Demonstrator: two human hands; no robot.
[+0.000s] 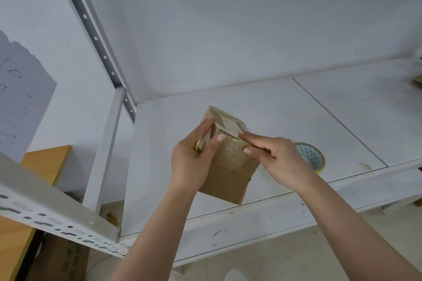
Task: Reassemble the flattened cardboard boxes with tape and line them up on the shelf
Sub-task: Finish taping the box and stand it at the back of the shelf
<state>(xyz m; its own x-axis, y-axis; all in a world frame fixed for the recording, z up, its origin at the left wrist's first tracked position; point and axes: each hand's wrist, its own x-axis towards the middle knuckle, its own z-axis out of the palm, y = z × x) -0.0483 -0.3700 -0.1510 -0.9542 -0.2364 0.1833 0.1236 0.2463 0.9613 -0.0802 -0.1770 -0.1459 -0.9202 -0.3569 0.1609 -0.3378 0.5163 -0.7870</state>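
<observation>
A small brown cardboard box (230, 173) is held above the white shelf board (285, 116), its taped end tilted up and away from me. My left hand (194, 157) grips its left side, thumb lying across the taped face. My right hand (276, 157) presses its fingers along the tape at the box's upper right edge, thumb on the side face. Clear tape covers the upper half of the box, and the lower flap end is bare cardboard. A tape roll (311, 157) lies flat on the shelf just right of my right hand, partly hidden by it.
White metal shelf uprights (100, 52) rise at the left and an upper shelf spans the top. A slotted rail (52, 219) crosses the lower left. More cardboard (417, 80) shows at the far right edge. An orange wooden surface (45, 162) and a carton (61, 258) lie at lower left.
</observation>
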